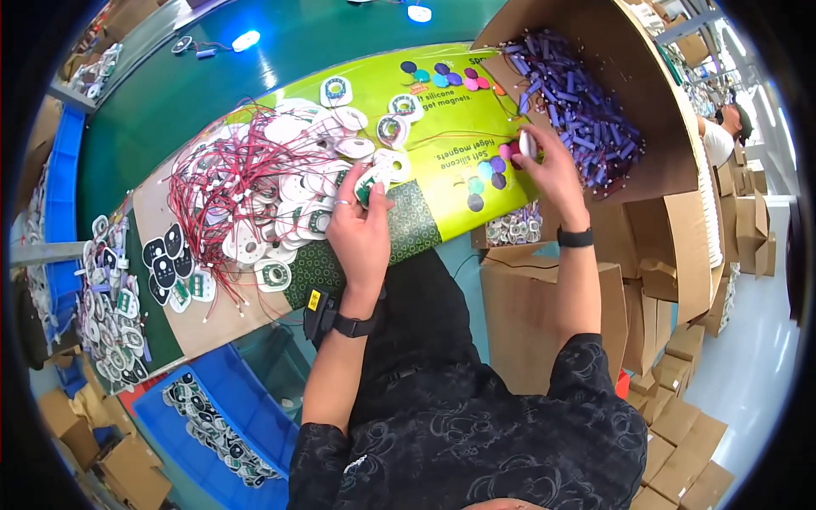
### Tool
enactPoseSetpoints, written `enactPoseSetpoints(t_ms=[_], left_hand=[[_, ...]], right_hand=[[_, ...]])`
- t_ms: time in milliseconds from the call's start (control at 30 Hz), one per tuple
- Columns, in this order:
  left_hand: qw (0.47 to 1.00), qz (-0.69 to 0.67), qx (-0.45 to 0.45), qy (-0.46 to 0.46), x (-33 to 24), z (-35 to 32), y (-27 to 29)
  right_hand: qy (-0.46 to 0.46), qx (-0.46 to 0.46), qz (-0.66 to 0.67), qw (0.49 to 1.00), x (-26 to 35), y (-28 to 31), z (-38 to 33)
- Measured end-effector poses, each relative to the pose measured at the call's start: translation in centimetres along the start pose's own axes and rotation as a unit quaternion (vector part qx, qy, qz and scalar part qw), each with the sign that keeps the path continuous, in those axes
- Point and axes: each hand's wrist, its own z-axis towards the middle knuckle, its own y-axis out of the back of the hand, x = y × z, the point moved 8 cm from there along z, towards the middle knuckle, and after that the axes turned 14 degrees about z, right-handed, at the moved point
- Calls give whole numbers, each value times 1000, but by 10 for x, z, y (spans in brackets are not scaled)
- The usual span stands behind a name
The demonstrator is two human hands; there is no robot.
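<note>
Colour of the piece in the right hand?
White on the side that shows: the piece in the right hand. Head view shows it best.

Beneath the right fingers [551, 146] lies a lime sheet [438, 183] with coloured dots; beyond them stretches a green bench [340, 32]. Far to the left of the left fingers [346, 189] stand a blue rack [66, 178] and a grey bar [47, 253]; on that side, nearer the body, sit a blue bin [246, 387] and, farther out, brown cartons [132, 467]. Bodyward of the right fingers stands a cardboard box [552, 314]; farther right and lower are stacked cartons [693, 442]. Well right of the right fingers are a person [722, 140] in white, piled boxes [748, 225] and a pale floor [739, 357].
</note>
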Motion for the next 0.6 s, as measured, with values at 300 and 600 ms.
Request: enactPoseSetpoints(t_ms=[300, 600], left_hand=[[999, -42, 8, 4, 1, -5, 3], [975, -162, 152, -22, -5, -6, -12]], right_hand=[[158, 77, 49, 983, 74, -59, -7], [168, 97, 40, 980, 88, -129, 11]])
